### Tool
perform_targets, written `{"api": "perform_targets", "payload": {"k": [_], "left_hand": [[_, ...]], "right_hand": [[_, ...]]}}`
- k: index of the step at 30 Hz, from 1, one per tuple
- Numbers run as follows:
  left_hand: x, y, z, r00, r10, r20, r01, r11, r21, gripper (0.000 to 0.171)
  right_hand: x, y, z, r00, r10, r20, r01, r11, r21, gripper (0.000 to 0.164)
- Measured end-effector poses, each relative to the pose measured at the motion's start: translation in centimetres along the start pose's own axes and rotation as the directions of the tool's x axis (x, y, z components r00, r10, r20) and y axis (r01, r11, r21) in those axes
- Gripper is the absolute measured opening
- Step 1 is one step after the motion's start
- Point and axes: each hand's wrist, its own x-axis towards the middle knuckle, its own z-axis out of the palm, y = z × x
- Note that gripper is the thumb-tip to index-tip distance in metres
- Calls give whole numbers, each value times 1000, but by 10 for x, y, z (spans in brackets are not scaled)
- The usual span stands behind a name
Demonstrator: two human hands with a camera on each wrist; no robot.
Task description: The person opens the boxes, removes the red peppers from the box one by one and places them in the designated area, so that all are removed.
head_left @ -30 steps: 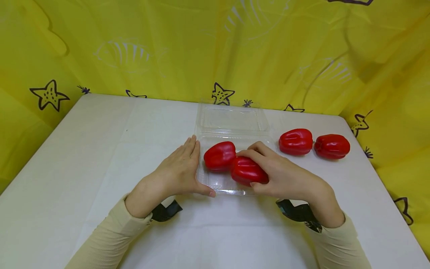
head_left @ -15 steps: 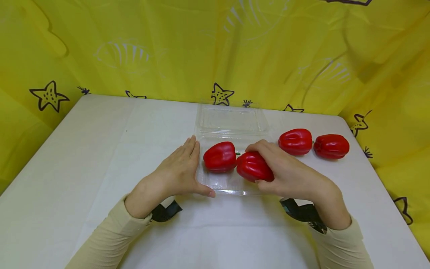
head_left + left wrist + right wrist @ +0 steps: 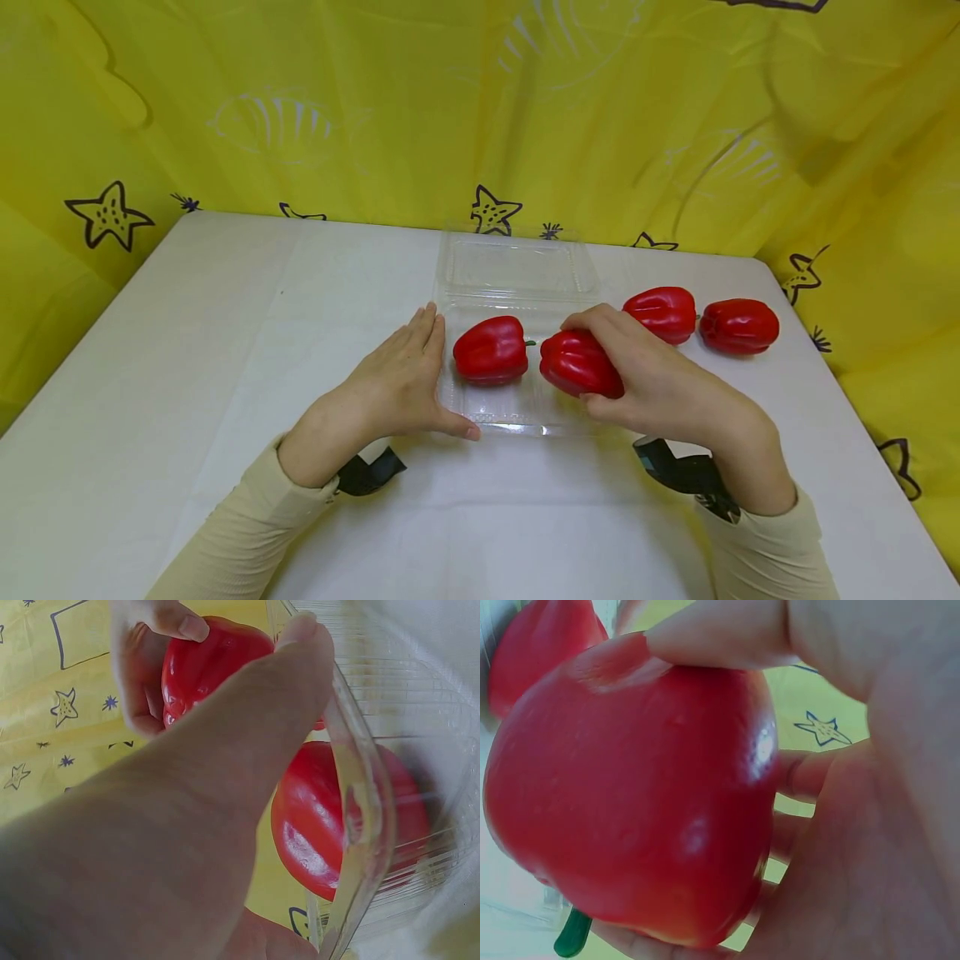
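A clear plastic clamshell box [image 3: 495, 417] lies with its lid [image 3: 521, 265] folded back toward the curtain. One red bell pepper [image 3: 491, 350] with a green stem rests in the left part of its tray. My left hand [image 3: 397, 375] lies along the tray's left side, fingers straight and thumb along the near rim. Above the tray's right part, my right hand [image 3: 645, 375] grips another red bell pepper [image 3: 579, 364]. In the right wrist view, thumb and fingers curl round that pepper [image 3: 637, 795], its green stem pointing down. The left wrist view shows it raised above the box rim [image 3: 367, 802].
Two more red bell peppers, a nearer one [image 3: 662, 312] and one farther right [image 3: 740, 326], lie on the white table [image 3: 225, 350] right of the box. A yellow curtain [image 3: 405, 108] with sea drawings hangs behind the table and along its sides.
My right hand has moved right and slightly away with its pepper, which has parted from the pepper in the tray. The tray pepper's stem has come into sight. My left hand has stayed put.
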Motion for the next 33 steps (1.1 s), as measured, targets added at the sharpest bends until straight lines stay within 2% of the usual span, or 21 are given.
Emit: {"api": "perform_targets", "payload": {"k": [6,15,21,26,33], "left_hand": [[0,0,0,1000,-2,-1,2,1000,-4,137],[0,-1,0,1000,-1,-3,1,1000,-8,138],[-1,-1,0,1000,-2,-7,2,1000,-8,138],[-1,-1,0,1000,-5,-7,5,1000,-11,138],[-1,-1,0,1000,-3,-3,3,1000,-11,139]], "right_hand": [[-5,0,-8,998,56,-21,-55,998,5,71],[-15,8,-20,986,91,-143,-103,992,-77,72],[-24,15,-27,974,133,-185,-155,982,-109,71],[-27,24,-29,968,167,-187,-193,973,-129,71],[-28,37,-29,954,274,-120,-290,945,-150,83]]}}
